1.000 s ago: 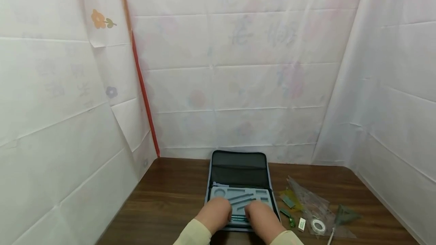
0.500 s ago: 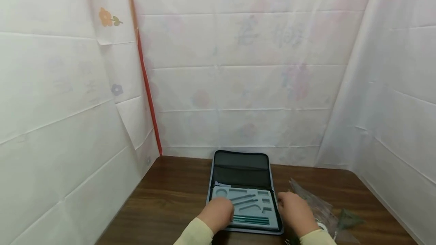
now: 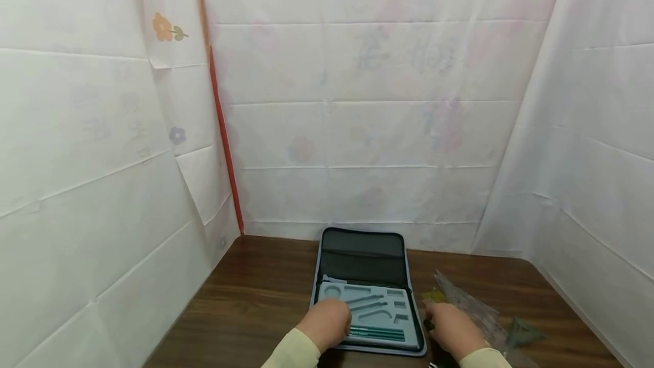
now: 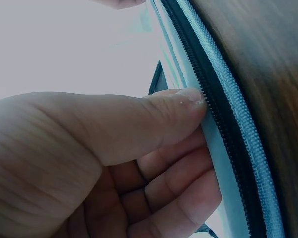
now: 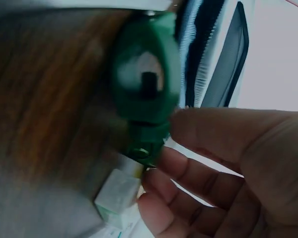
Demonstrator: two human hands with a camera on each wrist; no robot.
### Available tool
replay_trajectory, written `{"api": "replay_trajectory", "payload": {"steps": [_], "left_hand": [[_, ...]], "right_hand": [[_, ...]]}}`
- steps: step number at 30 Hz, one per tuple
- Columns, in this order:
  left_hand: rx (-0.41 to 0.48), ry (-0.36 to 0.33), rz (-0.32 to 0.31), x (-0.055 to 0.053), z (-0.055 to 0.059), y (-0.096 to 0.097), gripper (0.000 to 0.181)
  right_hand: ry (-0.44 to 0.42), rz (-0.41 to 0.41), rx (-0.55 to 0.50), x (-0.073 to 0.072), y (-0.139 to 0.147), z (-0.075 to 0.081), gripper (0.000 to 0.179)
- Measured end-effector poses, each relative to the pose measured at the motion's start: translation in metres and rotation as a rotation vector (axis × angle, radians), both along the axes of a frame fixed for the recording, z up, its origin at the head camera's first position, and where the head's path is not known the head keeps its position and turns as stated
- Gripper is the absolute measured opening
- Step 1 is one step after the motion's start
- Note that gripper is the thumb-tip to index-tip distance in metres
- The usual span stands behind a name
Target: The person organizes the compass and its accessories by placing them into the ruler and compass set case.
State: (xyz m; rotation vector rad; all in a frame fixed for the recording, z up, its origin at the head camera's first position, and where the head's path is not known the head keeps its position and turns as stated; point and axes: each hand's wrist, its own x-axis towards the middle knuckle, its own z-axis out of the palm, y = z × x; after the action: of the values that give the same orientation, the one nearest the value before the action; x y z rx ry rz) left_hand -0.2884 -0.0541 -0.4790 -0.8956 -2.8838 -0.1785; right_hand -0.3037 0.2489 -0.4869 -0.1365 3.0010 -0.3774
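Observation:
A pale blue moulded insert (image 3: 373, 297) fills the lower half of an open, zippered case (image 3: 363, 268). Several dark green pencils (image 3: 378, 333) lie in its front slot. My left hand (image 3: 326, 321) is at the left end of the pencils; its thumb (image 4: 188, 106) touches the insert's edge beside the zipper, fingers curled below. I cannot tell whether it grips anything. Right of the case, my right hand (image 3: 455, 328) pinches a glossy green piece (image 5: 146, 74) with an oval body and narrow neck. A white block-shaped eraser (image 5: 116, 191) is beside its fingertips, blurred.
Clear plastic sheets (image 3: 467, 297) and a dark green triangular piece (image 3: 523, 333) lie on the brown wood table (image 3: 265, 283) right of the right hand. A yellowish piece (image 3: 434, 295) lies just beyond it. White cloth (image 3: 378, 129) hangs around the table.
My right hand has left the insert and moved right, to the green piece beside the case. The left hand stays at the insert. The pencils in the front slot are now uncovered.

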Motion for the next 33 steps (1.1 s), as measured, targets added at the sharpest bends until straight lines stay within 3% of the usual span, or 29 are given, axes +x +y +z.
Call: {"api": "replay_trajectory", "payload": {"steps": [9, 19, 27, 33], "left_hand": [[0.016, -0.027, 0.011, 0.002, 0.004, 0.001, 0.028], [0.026, -0.048, 0.008, 0.001, -0.002, 0.0, 0.02], [0.041, -0.043, 0.002, 0.001, 0.0, -0.005, 0.02], [0.051, -0.063, 0.005, -0.001, -0.002, -0.005, 0.019]], "right_hand": [[-0.008, -0.026, -0.019, -0.002, 0.004, -0.005, 0.015], [0.036, 0.001, -0.026, -0.004, 0.003, 0.0, 0.02], [0.182, -0.002, -0.233, -0.006, -0.004, 0.013, 0.018], [0.284, 0.018, -0.292, -0.002, -0.017, 0.019, 0.021]]}}
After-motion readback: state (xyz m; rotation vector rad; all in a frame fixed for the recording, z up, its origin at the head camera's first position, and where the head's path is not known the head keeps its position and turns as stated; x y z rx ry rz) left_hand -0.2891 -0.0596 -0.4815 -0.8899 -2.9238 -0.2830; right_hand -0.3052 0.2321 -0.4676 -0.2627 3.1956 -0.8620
